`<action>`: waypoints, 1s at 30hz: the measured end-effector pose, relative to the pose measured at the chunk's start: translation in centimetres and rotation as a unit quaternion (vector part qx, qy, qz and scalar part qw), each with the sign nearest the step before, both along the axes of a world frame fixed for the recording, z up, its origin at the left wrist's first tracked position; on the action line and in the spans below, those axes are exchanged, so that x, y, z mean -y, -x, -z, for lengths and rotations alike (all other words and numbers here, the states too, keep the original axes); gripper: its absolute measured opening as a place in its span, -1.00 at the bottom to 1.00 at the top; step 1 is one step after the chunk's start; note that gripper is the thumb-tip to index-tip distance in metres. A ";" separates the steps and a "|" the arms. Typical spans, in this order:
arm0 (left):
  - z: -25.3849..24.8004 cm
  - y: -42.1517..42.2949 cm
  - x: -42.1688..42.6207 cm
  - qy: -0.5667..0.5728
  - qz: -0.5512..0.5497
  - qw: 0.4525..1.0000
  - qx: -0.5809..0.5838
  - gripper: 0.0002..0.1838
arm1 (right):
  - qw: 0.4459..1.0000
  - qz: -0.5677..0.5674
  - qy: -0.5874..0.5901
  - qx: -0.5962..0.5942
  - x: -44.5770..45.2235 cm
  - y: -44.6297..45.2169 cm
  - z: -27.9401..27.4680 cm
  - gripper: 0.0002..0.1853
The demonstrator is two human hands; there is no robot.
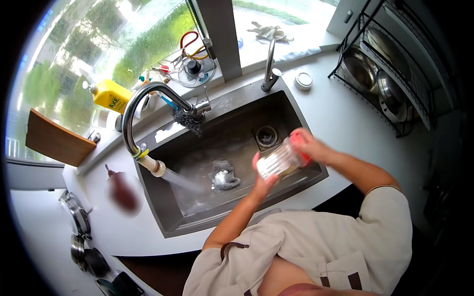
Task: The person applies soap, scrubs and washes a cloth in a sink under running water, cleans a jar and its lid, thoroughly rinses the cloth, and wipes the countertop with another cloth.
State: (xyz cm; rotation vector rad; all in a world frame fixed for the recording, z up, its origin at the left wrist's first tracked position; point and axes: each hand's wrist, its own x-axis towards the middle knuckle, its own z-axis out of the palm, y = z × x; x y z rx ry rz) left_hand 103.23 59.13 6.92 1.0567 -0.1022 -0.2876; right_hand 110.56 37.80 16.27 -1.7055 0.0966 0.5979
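- White counter is surrounding a grey sink; clock hours are being counted from the sink's middle, twelve pointing away from the person.
- At three o'clock, a clear jar is tilting above the basin; the left hand is gripping its body, fingers curling round it.
- The right hand is clasping the red lid at the jar's upper end, fingers bending over it.
- A curved faucet is rising at eleven and arching over to nine, where water is pouring into the sink.
- Near the middle, a grey scouring pad is lying on the sink floor; the drain is showing at two.
- A slim tap is standing at one, a round white tub sitting on the counter just beside it.
- Further out at two, a black rack is holding metal cookware.
- At ten, a yellow bottle is occupying the sill, the window showing green grass behind it.
- Towards nine, a brown board is leaning by the glass; below it, a dark red thing is resting on the counter, too blurred to identify.
- Pots and pans are crowding the far eight o'clock side.
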 end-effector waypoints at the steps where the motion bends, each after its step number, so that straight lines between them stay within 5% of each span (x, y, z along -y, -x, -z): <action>1: -0.1 -1.6 1.0 -0.004 0.021 0.999 0.029 0.20 | 0.997 -0.018 0.029 0.068 1.5 -1.8 -1.4 -0.53; 3: -0.4 -4.4 0.7 -0.071 0.096 0.993 -0.022 0.21 | 0.981 -0.031 0.161 0.105 3.1 -6.1 -8.6 -0.49; 4: 1.6 -5.1 0.0 -0.054 0.107 0.990 -0.079 0.02 | 0.941 -0.032 0.248 0.228 4.6 -8.8 -10.1 -0.43; 5: 4.2 -5.4 -1.7 -0.157 0.097 0.980 -0.069 -0.25 | 0.885 -0.020 0.349 0.307 6.4 -11.6 -11.5 -0.40; 7: 12.2 -3.8 -6.7 -0.406 -0.020 0.913 -0.025 -0.63 | 0.849 0.019 0.363 0.384 7.9 -17.3 -13.7 -0.36; 9: 15.1 -1.3 -12.4 -0.527 -0.131 0.804 -0.241 -0.62 | 0.806 0.001 0.395 0.441 9.6 -24.6 -13.7 -0.28; 10: 14.7 -0.4 -14.0 -0.664 -0.163 0.677 -0.273 -0.49 | 0.783 -0.020 0.411 0.467 10.2 -28.2 -13.2 -0.25; 12: 15.6 0.7 -16.0 -0.618 -0.159 0.650 -0.412 -0.19 | 0.773 -0.077 0.423 0.466 9.5 -34.6 -11.1 -0.17; 13: 15.8 0.6 -16.1 -0.617 -0.165 0.641 -0.425 -0.19 | 0.814 -0.087 0.416 0.397 6.3 -35.8 -11.0 -0.18; 15: 16.5 0.1 -15.8 -0.637 -0.154 0.620 -0.430 -0.07 | 0.882 0.009 0.213 0.420 -0.8 -33.7 -9.1 -0.64; 17: 17.2 -0.1 -15.9 -0.636 -0.118 0.626 -0.435 -0.03 | 0.926 -0.037 0.232 0.295 -3.7 -35.9 -8.7 -0.49; 19: 17.6 -0.2 -15.5 -0.633 -0.078 0.633 -0.438 0.02 | 0.902 -0.043 0.297 0.310 -6.4 -35.2 -8.4 -0.46; 21: 17.3 0.2 -14.8 -0.603 -0.111 0.632 -0.474 0.03 | 0.802 -0.058 0.416 0.424 -7.5 -34.6 -7.8 -0.46; 22: 19.0 0.9 -14.7 -0.639 -0.128 0.608 -0.453 -0.11 | 0.815 -0.125 0.367 0.431 -2.8 -42.3 -4.2 0.12; 23: 18.9 1.1 -14.9 -0.639 -0.125 0.608 -0.453 -0.11 | 0.879 -0.024 0.255 0.403 1.5 -42.3 -4.4 -0.02; 25: 18.3 0.7 -15.0 -0.703 -0.071 0.612 -0.356 -0.33 | 0.919 0.058 0.186 0.343 4.3 -34.7 -7.1 -0.19; 26: 18.6 0.3 -15.1 -0.701 -0.072 0.614 -0.355 -0.33 | 0.948 0.025 0.154 0.279 4.2 -29.4 -7.4 -0.27; 28: 18.9 0.3 -15.2 -0.573 -0.115 0.749 -0.314 -0.48 | 0.988 -0.132 0.060 0.056 2.4 -19.8 -5.4 -0.42; 30: 17.3 -0.4 -14.9 -0.533 -0.117 0.787 -0.287 -0.49 | 0.946 -0.275 0.005 -0.173 -1.1 -13.1 0.0 -0.54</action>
